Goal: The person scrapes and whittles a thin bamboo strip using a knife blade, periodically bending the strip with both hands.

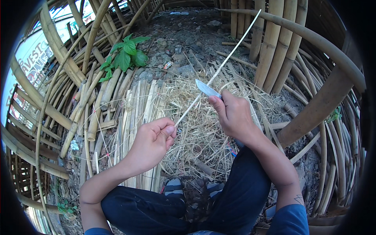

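A long, thin, pale bamboo strip slants from lower left to upper right in front of me. Its near end is pinched between the thumb and fingers of my left hand. My right hand is closed around a knife, its handle mostly hidden in the fist. The short, broad blade of the knife points up and left and lies across the strip, near its middle. Beneath both hands spreads a heap of curly, straw-coloured shavings.
Flat split bamboo slats lie left of the shavings. Bamboo poles are piled at the left, near a green leafy plant. Thick upright bamboo poles and a leaning post stand at the right. Stony ground stretches beyond.
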Available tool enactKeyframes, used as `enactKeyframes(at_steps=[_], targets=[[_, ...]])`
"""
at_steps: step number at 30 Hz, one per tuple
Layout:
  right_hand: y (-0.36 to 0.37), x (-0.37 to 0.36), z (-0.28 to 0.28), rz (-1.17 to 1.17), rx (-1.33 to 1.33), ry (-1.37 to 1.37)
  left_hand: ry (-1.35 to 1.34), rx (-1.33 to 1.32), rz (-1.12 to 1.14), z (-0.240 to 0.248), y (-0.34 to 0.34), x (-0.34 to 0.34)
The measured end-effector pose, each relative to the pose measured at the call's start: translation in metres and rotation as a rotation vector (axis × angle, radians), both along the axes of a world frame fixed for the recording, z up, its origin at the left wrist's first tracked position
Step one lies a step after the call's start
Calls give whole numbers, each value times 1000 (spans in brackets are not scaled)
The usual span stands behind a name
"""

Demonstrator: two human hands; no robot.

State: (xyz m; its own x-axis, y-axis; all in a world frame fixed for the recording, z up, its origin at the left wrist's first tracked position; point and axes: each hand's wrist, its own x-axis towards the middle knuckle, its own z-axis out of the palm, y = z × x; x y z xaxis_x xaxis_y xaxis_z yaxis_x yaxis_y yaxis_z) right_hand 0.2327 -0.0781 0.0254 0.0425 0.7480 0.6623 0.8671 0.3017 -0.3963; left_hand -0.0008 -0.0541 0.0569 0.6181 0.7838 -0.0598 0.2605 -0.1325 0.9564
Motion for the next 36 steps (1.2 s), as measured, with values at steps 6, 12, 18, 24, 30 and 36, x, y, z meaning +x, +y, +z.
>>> enactKeyframes(at_steps=[6, 12, 18, 24, 30, 36], targets=[[2, 8, -1, -77, -40, -9, 36, -2, 7, -1, -1, 1], [2, 21, 5, -170, -105, 29, 35, 41, 5, 0, -3, -2], [-4, 16, 6, -153, -85, 51, 51, 67, 65, -12, 1, -1], [-16, -14, 4, 76, -29, -191, 63, 113, 52, -10, -4, 2], [-9, 9, 5, -8, -53, -29, 86, 219, 81, -16, -6, -1], [-3, 25, 0, -85, -25, -34, 132, 197, 90, -7, -6, -1]])
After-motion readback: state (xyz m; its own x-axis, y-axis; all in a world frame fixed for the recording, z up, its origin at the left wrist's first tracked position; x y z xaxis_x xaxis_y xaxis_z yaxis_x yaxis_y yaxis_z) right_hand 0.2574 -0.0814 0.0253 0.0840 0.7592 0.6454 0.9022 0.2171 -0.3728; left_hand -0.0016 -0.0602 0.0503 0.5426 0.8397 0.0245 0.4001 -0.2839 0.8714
